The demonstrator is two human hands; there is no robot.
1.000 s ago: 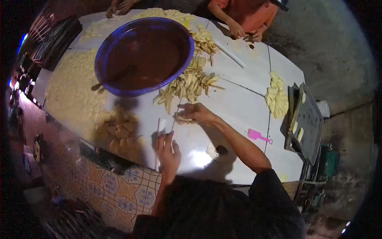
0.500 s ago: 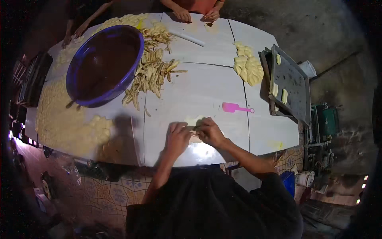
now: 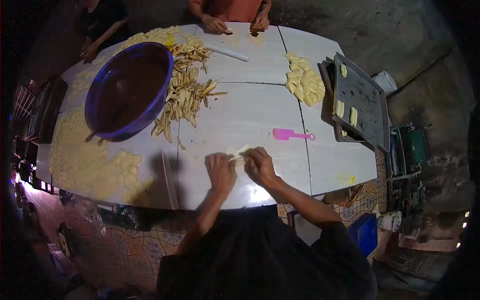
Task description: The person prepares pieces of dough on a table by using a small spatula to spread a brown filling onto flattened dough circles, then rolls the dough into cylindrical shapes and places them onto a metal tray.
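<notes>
Fingers busy here: left hand (image 3: 221,172) and right hand (image 3: 261,166) grip a pale dough roll (image 3: 239,162) between them, low over the white tabletop (image 3: 260,110). Just beyond the right fingers, a pink scoop (image 3: 285,134)! Ahead and left, brownish strips (image 3: 182,95) heap beside a bulky purple basin (image 3: 163,92). Farther right of the fingers, yellowish dough pieces (image 3: 307,85), then a metal baking tray (image 3: 367,107); nearer the body, patterned floor tiles (image 3: 369,202).
</notes>
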